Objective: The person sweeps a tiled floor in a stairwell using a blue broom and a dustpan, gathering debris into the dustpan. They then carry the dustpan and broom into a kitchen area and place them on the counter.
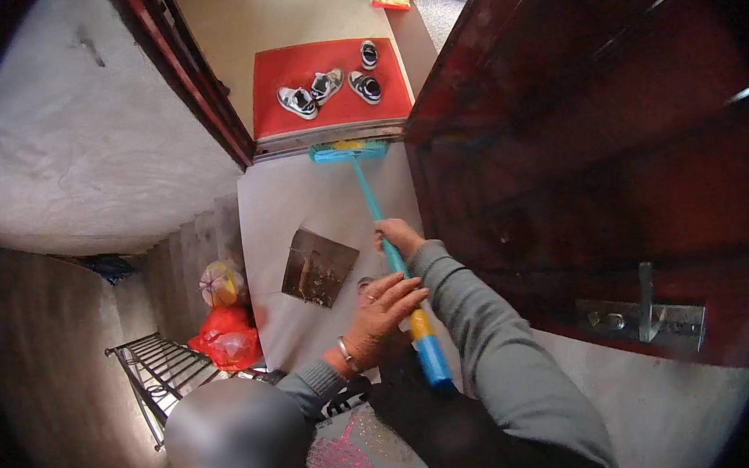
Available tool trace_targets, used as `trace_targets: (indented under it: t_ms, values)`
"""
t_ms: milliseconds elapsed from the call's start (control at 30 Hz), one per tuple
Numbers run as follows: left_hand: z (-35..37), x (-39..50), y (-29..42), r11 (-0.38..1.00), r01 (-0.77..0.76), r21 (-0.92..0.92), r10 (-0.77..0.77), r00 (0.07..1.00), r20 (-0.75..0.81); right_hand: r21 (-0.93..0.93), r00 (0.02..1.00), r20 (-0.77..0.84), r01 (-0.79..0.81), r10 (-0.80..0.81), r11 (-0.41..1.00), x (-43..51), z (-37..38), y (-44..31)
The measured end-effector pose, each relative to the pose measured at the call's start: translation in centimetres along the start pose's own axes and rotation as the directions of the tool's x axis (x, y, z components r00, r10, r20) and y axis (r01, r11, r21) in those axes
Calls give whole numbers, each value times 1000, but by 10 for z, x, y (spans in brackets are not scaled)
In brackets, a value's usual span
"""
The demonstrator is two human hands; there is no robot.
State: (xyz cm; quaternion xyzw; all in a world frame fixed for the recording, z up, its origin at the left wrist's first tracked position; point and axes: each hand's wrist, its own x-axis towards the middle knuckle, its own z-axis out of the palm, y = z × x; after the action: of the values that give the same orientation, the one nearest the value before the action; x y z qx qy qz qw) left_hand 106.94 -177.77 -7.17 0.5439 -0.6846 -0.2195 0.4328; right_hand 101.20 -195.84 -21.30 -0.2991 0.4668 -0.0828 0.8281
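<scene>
A broom with a light-blue handle runs from the doorway down to me, ending in a yellow and blue grip. Its blue and yellow head lies against the door threshold. My right hand is closed around the middle of the handle. My left hand, with a metal bracelet at the wrist, has its fingers extended across the handle lower down; whether it grips is not clear. Left of the broom, a brown metal dustpan or sheet with debris on it lies on the pale floor.
Beyond the threshold, two pairs of sneakers stand on a red mat. An open dark-red door is at the right. Stairs, a red plastic bag and a metal railing are at the left.
</scene>
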Motion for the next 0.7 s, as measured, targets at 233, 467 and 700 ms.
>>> trace_targets:
  t_ms: [233,467,700]
  values:
    - [-58,-4,19,951,-68,-302,4,978,-210,422,998,-63,7,21,907,0,76,11]
    - [-64,4,-22,955,-53,-292,-20,971,-240,425,982,-149,169,-116,889,44,61,-23]
    - [-68,16,-37,978,49,-202,-121,925,-361,6,959,-282,23,-20,1000,115,61,-28]
